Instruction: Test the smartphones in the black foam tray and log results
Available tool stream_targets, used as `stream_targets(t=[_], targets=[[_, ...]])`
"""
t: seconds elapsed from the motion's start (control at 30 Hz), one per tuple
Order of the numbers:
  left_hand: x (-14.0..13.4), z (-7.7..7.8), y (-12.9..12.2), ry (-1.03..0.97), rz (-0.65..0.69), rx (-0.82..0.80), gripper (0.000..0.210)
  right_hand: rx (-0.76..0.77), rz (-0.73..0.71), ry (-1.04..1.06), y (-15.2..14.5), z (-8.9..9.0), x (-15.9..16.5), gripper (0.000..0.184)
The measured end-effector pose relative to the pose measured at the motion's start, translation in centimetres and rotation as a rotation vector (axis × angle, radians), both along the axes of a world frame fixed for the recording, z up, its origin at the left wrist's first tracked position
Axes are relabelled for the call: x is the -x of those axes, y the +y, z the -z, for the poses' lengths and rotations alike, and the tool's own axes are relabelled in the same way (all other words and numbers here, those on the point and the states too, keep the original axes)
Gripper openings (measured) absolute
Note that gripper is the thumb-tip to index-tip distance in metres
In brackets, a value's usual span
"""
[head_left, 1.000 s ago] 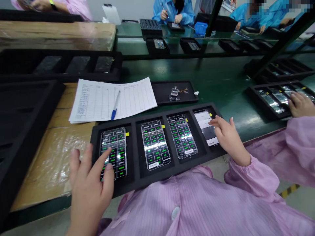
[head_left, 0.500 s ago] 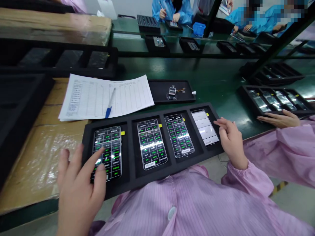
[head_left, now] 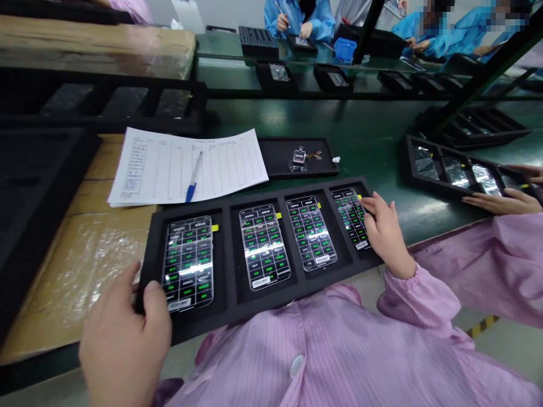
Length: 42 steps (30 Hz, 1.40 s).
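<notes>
A black foam tray (head_left: 226, 257) lies before me with several smartphones in its compartments, each with a small yellow tab. Its left corner is gripped by my left hand (head_left: 127, 325), thumb on top, the other fingers partly hidden. The leftmost phone (head_left: 189, 263) shows a grid with green text, as do the two middle phones, one (head_left: 263, 246) beside the other (head_left: 311, 233). My right hand (head_left: 385, 229) reaches over the tray's right end, fingers stretched out at the edge of the rightmost phone (head_left: 350, 217). That screen shows the same kind of grid, partly covered by the fingers.
Behind the tray are printed sheets (head_left: 165, 169) with a blue-capped pen (head_left: 193, 181), and a shallow black tray (head_left: 275, 155) holding a small metal part (head_left: 299, 157). At right, a co-worker's hands (head_left: 504, 200) hold another phone tray (head_left: 445, 180). Wrapped cardboard (head_left: 106, 249) lies left.
My left hand has moved off the leftmost phone to the tray's edge. My right hand has shifted left onto the rightmost phone, whose screen went from white panels to a dark grid.
</notes>
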<state>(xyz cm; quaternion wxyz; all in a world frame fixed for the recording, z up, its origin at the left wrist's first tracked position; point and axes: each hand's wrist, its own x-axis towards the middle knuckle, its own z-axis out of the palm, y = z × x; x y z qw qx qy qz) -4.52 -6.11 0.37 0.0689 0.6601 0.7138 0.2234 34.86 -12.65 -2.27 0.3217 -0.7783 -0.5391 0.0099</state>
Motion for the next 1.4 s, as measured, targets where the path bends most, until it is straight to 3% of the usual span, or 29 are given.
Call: stream_targets(t=[0.13,0.3,0.43,0.6,0.77,1.03,1.2,1.3,1.4], targets=[[0.1,0.1,0.2,-0.023,0.068,-0.088,0.071,0.041,-0.076,0.001,0.4,-1.0,1.6,0.035],[-0.1,0.0,0.6,-0.044,0.178,-0.163,0.059,0.084,-0.33,-0.01,1.3,-2.1,5.2,0.034],[-0.5,-0.3,0.6,-0.051,0.229,-0.164,0.048,0.179,-0.419,-0.024,2.3,-2.4,8.2,0.034],[-1.0,-0.5,0.7,0.007,0.253,-0.162,0.044,0.202,-0.682,-0.01,3.9,-2.9,12.3,0.037],[-1.6,-0.2,1.0,0.086,0.322,-0.082,0.043,0.219,-0.687,-0.002,4.6,-1.9,13.3,0.04],[-2.3,0.6,1.2,0.18,0.365,-0.018,0.043,0.085,-0.576,0.022,2.4,-2.0,10.8,0.04],[-0.6,-0.3,2.5,0.217,0.385,-0.065,0.046,0.006,-0.252,-0.043,3.3,-2.4,3.6,0.042],[0.8,-1.7,5.0,0.247,0.357,-0.102,0.048,0.138,-0.078,-0.167,4.8,-2.4,-1.5,0.035],[1.3,-1.9,7.9,0.269,0.366,-0.045,0.047,0.284,-0.081,-0.295,6.3,-1.6,-4.4,0.035]])
